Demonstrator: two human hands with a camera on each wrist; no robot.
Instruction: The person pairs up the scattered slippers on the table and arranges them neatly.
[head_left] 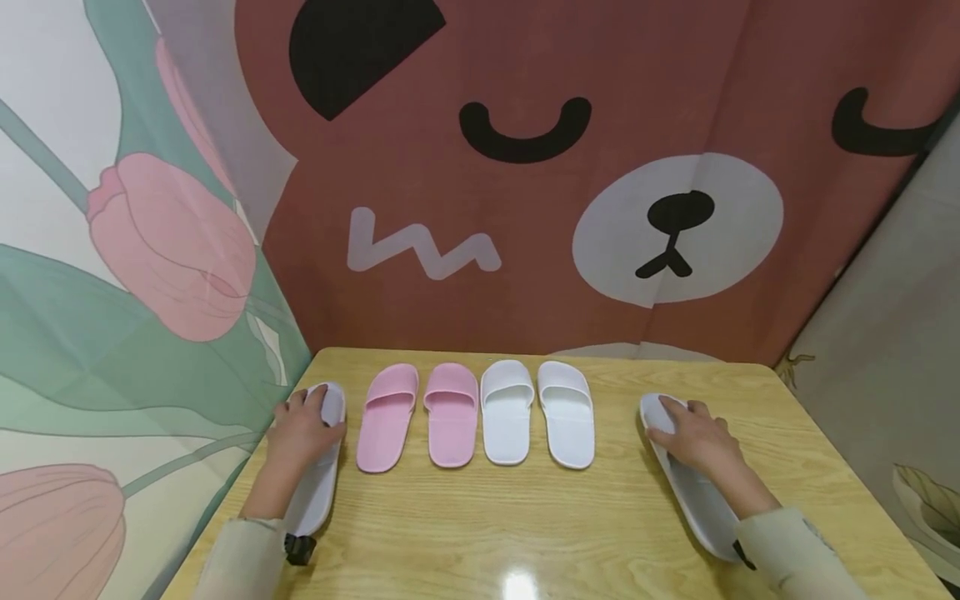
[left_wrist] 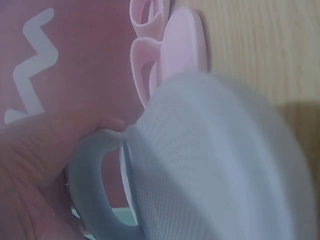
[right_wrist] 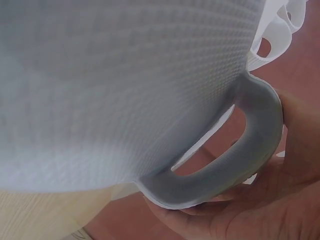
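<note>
At the left of the table, my left hand (head_left: 296, 433) grips a light grey slipper (head_left: 318, 496) over its strap. In the left wrist view, the thumb lies along the strap (left_wrist: 87, 175) and the textured footbed (left_wrist: 200, 160) faces the camera. On the right side, my right hand (head_left: 701, 442) holds a matching grey slipper (head_left: 693, 500) by its strap (right_wrist: 265, 120), toe pointing to the back and heel toward the sleeve. Between the hands lie a pink pair, with a left slipper (head_left: 384, 433) and a right slipper (head_left: 452, 433), and a white pair (head_left: 507, 429).
The wooden table (head_left: 450, 533) ends at a hanging cloth (head_left: 525, 300) with a bear's face at the back. A tulip-printed cloth (head_left: 172, 250) borders the left side and a pale cloth (head_left: 885, 317) the right. A small black device (head_left: 300, 550) sits at the left wrist.
</note>
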